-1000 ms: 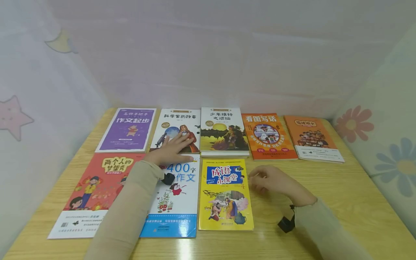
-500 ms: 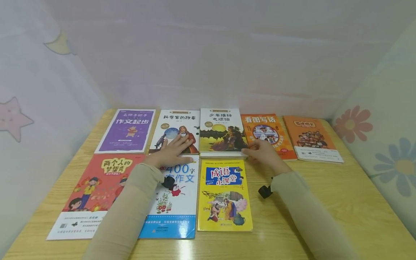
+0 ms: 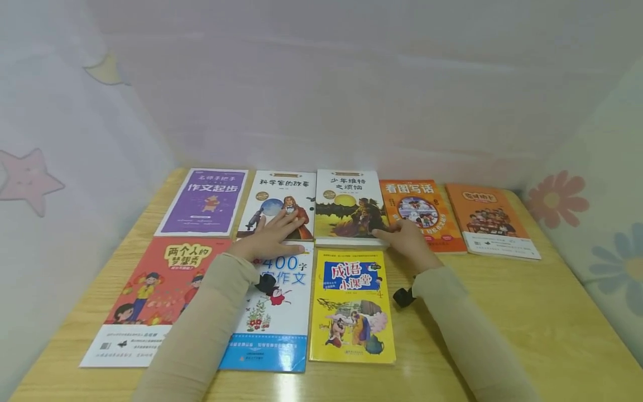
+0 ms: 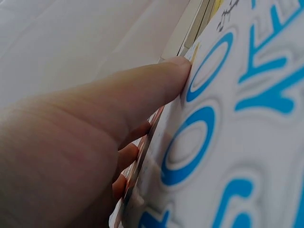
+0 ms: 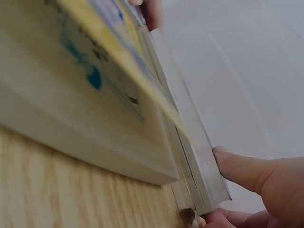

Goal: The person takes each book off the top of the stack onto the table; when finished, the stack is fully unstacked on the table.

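Note:
My left hand (image 3: 268,234) rests with spread fingers on a white storybook with a bearded figure (image 3: 300,195). Its thumb lies on the top of the blue-and-white "400" composition book (image 3: 281,312); in the left wrist view the thumb touches that cover (image 4: 209,133). My right hand (image 3: 409,243) pinches the lower right corner of a white book with a yellow moon (image 3: 346,215). In the right wrist view the thumb is on the cover side of this thick book (image 5: 209,185), with fingers at its lower edge. A yellow idiom book (image 3: 351,307) lies just below, its cover slightly raised.
A purple book (image 3: 203,204) and a red book (image 3: 156,285) lie at the left. Two orange books (image 3: 452,237) (image 3: 489,215) are at the back right. Wooden tabletop (image 3: 502,312) shows at the front right. A pale fabric backdrop (image 3: 321,84) stands behind.
My right hand has moved up and left from beside the yellow book to the corner of the moon-cover book and taken hold of it. The left hand stays in place.

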The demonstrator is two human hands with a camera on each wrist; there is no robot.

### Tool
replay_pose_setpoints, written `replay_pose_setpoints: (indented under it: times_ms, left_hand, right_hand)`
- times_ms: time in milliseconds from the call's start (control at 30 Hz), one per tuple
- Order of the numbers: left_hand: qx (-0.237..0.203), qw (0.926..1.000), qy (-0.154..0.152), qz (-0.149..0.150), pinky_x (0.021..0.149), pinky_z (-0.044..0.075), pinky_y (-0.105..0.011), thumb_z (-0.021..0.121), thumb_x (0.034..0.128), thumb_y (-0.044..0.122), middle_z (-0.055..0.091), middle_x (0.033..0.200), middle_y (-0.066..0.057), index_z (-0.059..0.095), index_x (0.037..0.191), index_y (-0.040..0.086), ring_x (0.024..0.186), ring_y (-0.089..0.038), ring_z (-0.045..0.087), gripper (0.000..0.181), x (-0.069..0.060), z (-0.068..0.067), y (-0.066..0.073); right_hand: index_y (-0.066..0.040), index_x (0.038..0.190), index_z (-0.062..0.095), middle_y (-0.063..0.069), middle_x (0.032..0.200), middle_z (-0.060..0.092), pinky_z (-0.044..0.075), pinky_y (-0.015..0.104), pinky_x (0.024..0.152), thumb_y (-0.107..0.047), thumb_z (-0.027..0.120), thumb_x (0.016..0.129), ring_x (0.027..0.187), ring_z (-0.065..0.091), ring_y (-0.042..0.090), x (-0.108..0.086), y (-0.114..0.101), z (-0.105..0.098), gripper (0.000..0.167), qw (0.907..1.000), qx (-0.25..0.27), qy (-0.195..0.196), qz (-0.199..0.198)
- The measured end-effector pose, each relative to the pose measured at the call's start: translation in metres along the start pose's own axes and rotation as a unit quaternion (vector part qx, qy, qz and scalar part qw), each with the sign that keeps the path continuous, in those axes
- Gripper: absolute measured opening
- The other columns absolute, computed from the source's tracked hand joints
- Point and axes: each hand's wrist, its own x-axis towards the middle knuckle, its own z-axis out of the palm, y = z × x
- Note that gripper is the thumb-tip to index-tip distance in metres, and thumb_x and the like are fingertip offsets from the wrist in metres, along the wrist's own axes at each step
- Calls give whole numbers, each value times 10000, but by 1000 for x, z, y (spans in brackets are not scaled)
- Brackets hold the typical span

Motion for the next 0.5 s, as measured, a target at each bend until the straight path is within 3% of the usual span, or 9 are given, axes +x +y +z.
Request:
replay_pose_setpoints:
  times_ms: [67, 167, 300, 400, 500]
  left_hand:
    - [6, 10000, 16, 20, 1170, -102, -684, 553, 979, 597, 37, 1707, -47, 179, 1640, 220, 1554, -326, -80, 848, 1, 1, 1]
    - [71, 10000, 28, 30, 1170, -96, -688, 552, 980, 597, 41, 1706, -49, 179, 1640, 220, 1554, -329, -73, 847, 2, 1, 2]
    - [103, 9999, 0, 2, 1169, -92, -690, 557, 979, 593, 43, 1705, -48, 177, 1640, 222, 1553, -332, -74, 848, 1, 1, 1]
    - [50, 10000, 28, -11, 1170, -96, -688, 565, 980, 581, 50, 1705, -51, 188, 1639, 217, 1554, -336, -68, 842, 0, 1, 1]
    - [-6, 10000, 70, -28, 1174, -99, -680, 568, 981, 573, 57, 1706, -50, 197, 1638, 218, 1555, -334, -59, 834, 0, 2, 2]
  right_hand:
    - [16, 1203, 593, 167, 1092, 620, 516, 362, 771, -462, 733, 923, 906, 580, 279, -2, 3, -3, 571, 9996, 270, -84, 37]
    - [8, 1196, 586, 152, 985, 651, 537, 333, 719, -397, 726, 947, 790, 611, 251, -3, 5, -6, 496, 9978, 614, -248, 101]
    - [-10, 1046, 632, 54, 750, 580, 476, 299, 638, -377, 715, 959, 652, 528, 188, -2, 5, -6, 386, 9973, 649, -308, 139]
    - [-8, 975, 651, 30, 663, 519, 437, 312, 625, -357, 697, 974, 601, 472, 177, -1, 4, -6, 352, 9977, 604, -278, 130]
    - [21, 1092, 644, 42, 704, 552, 453, 306, 637, -315, 677, 993, 602, 478, 171, 0, 4, -8, 352, 9971, 701, -294, 102]
